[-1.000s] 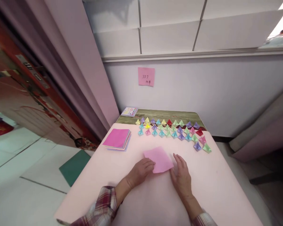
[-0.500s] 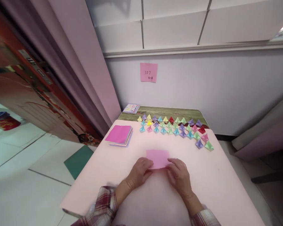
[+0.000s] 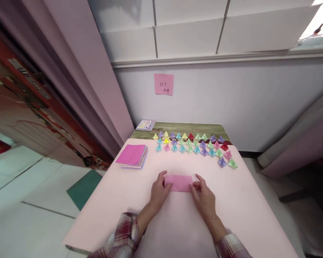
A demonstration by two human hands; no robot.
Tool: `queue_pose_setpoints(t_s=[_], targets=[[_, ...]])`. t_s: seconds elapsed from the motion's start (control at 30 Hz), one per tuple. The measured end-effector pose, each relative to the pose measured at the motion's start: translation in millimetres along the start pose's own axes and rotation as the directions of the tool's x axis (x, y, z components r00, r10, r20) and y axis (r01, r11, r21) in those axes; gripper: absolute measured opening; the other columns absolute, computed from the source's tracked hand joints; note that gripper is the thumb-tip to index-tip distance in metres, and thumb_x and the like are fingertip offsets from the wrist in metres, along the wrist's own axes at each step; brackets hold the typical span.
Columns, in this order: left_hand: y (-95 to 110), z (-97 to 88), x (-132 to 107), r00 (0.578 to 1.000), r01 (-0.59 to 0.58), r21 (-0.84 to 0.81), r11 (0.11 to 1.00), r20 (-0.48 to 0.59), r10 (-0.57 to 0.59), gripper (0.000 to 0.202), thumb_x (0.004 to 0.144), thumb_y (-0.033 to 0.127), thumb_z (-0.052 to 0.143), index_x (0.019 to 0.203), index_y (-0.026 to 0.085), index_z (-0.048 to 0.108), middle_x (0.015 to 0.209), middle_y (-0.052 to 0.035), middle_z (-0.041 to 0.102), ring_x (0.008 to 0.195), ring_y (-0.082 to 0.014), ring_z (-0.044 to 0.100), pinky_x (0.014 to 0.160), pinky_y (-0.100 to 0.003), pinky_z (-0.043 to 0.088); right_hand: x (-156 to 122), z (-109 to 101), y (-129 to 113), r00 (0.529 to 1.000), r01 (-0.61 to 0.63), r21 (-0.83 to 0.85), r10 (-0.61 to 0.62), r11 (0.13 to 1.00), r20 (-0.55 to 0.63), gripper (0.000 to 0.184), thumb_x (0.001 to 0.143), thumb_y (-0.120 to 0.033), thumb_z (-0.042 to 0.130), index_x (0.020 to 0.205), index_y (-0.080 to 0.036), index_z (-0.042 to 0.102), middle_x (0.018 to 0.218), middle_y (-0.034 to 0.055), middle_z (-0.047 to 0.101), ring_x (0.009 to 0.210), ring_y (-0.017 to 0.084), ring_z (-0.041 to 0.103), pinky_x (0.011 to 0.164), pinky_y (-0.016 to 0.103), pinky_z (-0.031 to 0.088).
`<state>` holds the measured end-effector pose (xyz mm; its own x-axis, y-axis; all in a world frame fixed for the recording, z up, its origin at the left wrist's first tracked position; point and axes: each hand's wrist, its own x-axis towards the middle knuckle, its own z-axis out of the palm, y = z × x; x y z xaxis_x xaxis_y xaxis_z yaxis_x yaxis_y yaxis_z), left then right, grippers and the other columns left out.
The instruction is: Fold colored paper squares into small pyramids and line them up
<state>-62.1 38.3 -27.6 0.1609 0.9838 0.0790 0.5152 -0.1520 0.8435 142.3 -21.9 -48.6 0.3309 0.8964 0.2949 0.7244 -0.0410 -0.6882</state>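
Note:
A pink sheet of paper, now a wide low rectangle, is held just over the pale pink tabletop between my two hands. My left hand grips its left edge, thumb on the near face and fingers behind. At the right edge, my right hand has its thumb on the paper and its index finger raised beyond the corner. Beyond the hands stand several rows of small folded paper pieces in blue, green, purple, yellow, pink and red, such as a purple one.
A stack of coloured paper with magenta on top lies at the table's left. Behind it sits a small printed packet. A pink note is stuck on the wall. The pink table cover leaves a green back strip showing.
The paper's visible face has become lower in height. My fingers have moved from its near edge up behind its sides, with thumbs in front. The view has shifted slightly right.

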Motion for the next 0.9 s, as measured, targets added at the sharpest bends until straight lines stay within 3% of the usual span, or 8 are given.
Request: queue_pose_setpoints(t_s=[0.17, 0.3, 0.47, 0.6, 0.7, 0.8, 0.9], targets=[[-3, 9.7, -1, 0.992, -0.068, 0.097, 0.993, -0.096, 0.077, 0.061, 0.076, 0.017, 0.057, 0.134, 0.019, 0.038, 0.113, -0.0078, 0.057, 0.096, -0.02, 0.058, 0.086, -0.035, 0.046, 0, 1, 1, 0.999, 0.023, -0.049, -0.025, 0.999, -0.036, 0.043, 0.087, -0.041, 0.049, 0.125, -0.021, 0.051, 0.109, 0.0083, 0.065, 0.094, 0.022, 0.062, 0.078, 0.034, 0.048], [-6, 11.1, -3, 0.974, -0.167, 0.143, 0.976, -0.13, 0.186, 0.059, 0.076, 0.014, 0.055, 0.132, 0.019, 0.039, 0.128, -0.0118, 0.046, 0.116, -0.0244, 0.049, 0.097, -0.041, 0.042, 11, -6, -8, 0.995, -0.031, -0.102, 0.04, 0.994, 0.086, 0.041, 0.085, -0.045, 0.052, 0.119, -0.023, 0.054, 0.109, 0.0058, 0.062, 0.087, 0.019, 0.061, 0.071, 0.031, 0.047], [-10, 11.3, -1, 0.965, -0.197, 0.158, 0.967, -0.142, 0.22, 0.06, 0.074, 0.013, 0.056, 0.131, 0.018, 0.04, 0.13, -0.0129, 0.045, 0.12, -0.0267, 0.045, 0.1, -0.044, 0.041, 48, -13, -32, 0.92, -0.026, -0.304, 0.142, 0.952, 0.366, 0.053, 0.065, -0.054, 0.07, 0.107, -0.024, 0.058, 0.108, 0.0072, 0.061, 0.092, 0.025, 0.062, 0.064, 0.03, 0.042], [-13, 11.1, -1, 0.967, -0.189, 0.124, 0.974, -0.152, 0.206, 0.061, 0.072, 0.012, 0.056, 0.131, 0.019, 0.04, 0.13, -0.0127, 0.044, 0.116, -0.0261, 0.048, 0.096, -0.043, 0.044, 69, -9, -46, 0.856, 0.001, -0.402, 0.207, 0.915, 0.474, 0.061, 0.051, -0.054, 0.079, 0.098, -0.022, 0.058, 0.09, 0.0063, 0.066, 0.083, 0.027, 0.063, 0.061, 0.031, 0.038], [-14, 10.8, -2, 0.966, -0.185, 0.095, 0.978, -0.163, 0.198, 0.062, 0.072, 0.011, 0.056, 0.131, 0.02, 0.04, 0.13, -0.0122, 0.043, 0.112, -0.0247, 0.05, 0.093, -0.042, 0.045, 70, -7, -47, 0.823, -0.021, -0.406, 0.246, 0.914, 0.513, 0.049, 0.051, -0.052, 0.08, 0.085, -0.023, 0.061, 0.078, 0.0038, 0.066, 0.076, 0.025, 0.063, 0.057, 0.029, 0.034], [-16, 11.6, -2, 0.966, -0.188, 0.088, 0.978, -0.166, 0.201, 0.063, 0.071, 0.01, 0.057, 0.131, 0.02, 0.04, 0.13, -0.0118, 0.043, 0.109, -0.0235, 0.051, 0.093, -0.041, 0.046, 61, -8, -43, 0.84, -0.032, -0.334, 0.207, 0.942, 0.502, 0.031, 0.057, -0.046, 0.078, 0.067, -0.023, 0.06, 0.076, 0.0022, 0.064, 0.069, 0.02, 0.06, 0.054, 0.026, 0.031], [-15, 13.2, -1, 0.96, -0.199, 0.087, 0.976, -0.181, 0.212, 0.062, 0.071, 0.01, 0.058, 0.13, 0.02, 0.04, 0.129, -0.0118, 0.043, 0.103, -0.0218, 0.053, 0.092, -0.041, 0.046, 47, -7, -36, 0.91, -0.036, -0.212, 0.119, 0.977, 0.398, 0.02, 0.062, -0.035, 0.074, 0.065, -0.022, 0.058, 0.079, 0.0012, 0.063, 0.066, 0.017, 0.057, 0.054, 0.025, 0.032]])
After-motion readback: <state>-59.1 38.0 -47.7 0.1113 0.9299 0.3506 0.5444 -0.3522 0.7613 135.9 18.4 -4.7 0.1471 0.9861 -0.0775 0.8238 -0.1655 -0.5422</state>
